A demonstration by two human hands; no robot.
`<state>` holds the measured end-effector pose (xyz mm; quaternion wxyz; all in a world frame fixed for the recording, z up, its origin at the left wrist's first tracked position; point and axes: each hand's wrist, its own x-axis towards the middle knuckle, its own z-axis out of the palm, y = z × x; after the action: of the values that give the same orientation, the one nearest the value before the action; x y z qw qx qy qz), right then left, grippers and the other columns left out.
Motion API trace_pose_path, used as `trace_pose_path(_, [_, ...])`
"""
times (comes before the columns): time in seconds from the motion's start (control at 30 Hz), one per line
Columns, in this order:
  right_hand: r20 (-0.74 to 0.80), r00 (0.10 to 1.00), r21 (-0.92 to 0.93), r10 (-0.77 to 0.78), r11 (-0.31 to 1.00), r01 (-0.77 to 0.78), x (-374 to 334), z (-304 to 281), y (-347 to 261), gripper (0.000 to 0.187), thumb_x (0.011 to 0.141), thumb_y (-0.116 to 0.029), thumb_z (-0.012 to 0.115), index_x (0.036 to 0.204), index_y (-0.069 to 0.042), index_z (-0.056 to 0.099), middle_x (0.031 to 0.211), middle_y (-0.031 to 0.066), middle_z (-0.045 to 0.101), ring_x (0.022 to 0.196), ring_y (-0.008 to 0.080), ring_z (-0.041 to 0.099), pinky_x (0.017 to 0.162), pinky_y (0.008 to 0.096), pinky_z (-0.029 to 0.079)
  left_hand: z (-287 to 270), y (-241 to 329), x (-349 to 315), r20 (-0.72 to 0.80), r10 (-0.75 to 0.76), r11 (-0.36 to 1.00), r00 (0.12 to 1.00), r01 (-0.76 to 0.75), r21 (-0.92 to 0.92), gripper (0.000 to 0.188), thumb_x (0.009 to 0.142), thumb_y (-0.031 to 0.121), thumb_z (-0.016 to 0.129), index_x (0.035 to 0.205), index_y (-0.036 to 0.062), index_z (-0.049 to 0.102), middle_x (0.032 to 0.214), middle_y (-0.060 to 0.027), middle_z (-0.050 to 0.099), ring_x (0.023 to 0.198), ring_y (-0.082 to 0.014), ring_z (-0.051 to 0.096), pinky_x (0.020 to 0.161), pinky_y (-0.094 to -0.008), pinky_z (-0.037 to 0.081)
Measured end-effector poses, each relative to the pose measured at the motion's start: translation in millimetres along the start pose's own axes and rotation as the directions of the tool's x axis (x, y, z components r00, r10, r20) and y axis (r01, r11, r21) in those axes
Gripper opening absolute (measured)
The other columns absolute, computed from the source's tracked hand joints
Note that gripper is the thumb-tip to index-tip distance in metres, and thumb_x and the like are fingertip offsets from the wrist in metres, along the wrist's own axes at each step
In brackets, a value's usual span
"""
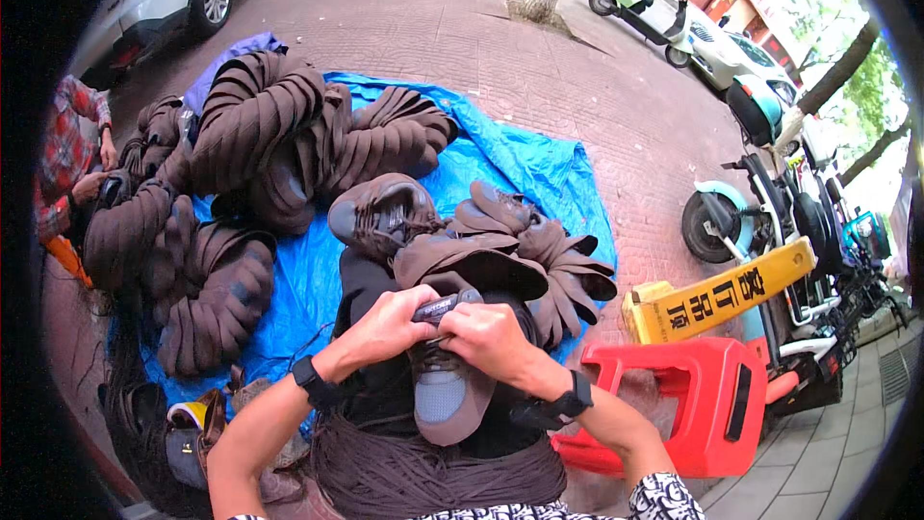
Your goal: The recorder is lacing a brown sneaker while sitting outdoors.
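A brown shoe with a grey mesh toe rests over my lap, its toe toward me. My left hand is closed at the shoe's dark padded tongue, thumb and fingers pinching its left side. On the other side my right hand is closed over the tongue and the lacing edge. Whether a lace end is between its fingers is hidden. Across my lap below the shoe lies a thick bundle of dark brown shoelaces. Just beyond my hands are a laced brown shoe and a brown shoe on its side.
Long stacks of nested brown shoes cover a blue tarp. At the left, another person's hand touches a shoe stack. A red plastic stool and a yellow box stand at the right, near parked scooters.
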<state>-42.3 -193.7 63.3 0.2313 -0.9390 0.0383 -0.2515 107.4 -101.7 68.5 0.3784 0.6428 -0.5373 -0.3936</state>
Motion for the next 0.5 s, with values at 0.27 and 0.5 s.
trace_pose_path(0.27, [0.220, 0.968, -0.059, -0.119, 0.989, 0.135, 7.8, -39.6, 21.0, 0.013, 0.054, -0.001, 0.059, 0.064, -0.007, 0.054, 0.060, 0.0082, 0.054, 0.055, 0.0248, 0.056, 0.050, 0.0333, 0.046, -0.7, -10.4, 3.0, -0.009, 0.220, 0.968, 0.976, -0.217, 0.126, 0.026, 0.065, 0.009, 0.058, 0.087, -0.0019, 0.053, 0.079, -0.0201, 0.056, 0.076, -0.0302, 0.059, 0.065, -0.0357, 0.045])
trace_pose_path(0.5, [0.201, 0.977, 0.148, 0.067, 0.984, -0.098, 5.5, -57.3, 18.1, 0.018, 0.059, -0.011, 0.072, 0.069, -0.003, 0.059, 0.063, 0.0090, 0.056, 0.054, 0.0171, 0.057, 0.049, 0.0263, 0.044, -9.8, -0.3, 18.3, 0.198, -0.084, 0.991, 0.977, 0.102, -0.082, 0.028, 0.069, 0.007, 0.057, 0.095, -0.0012, 0.053, 0.083, -0.0047, 0.056, 0.080, -0.0116, 0.050, 0.074, -0.0256, 0.041])
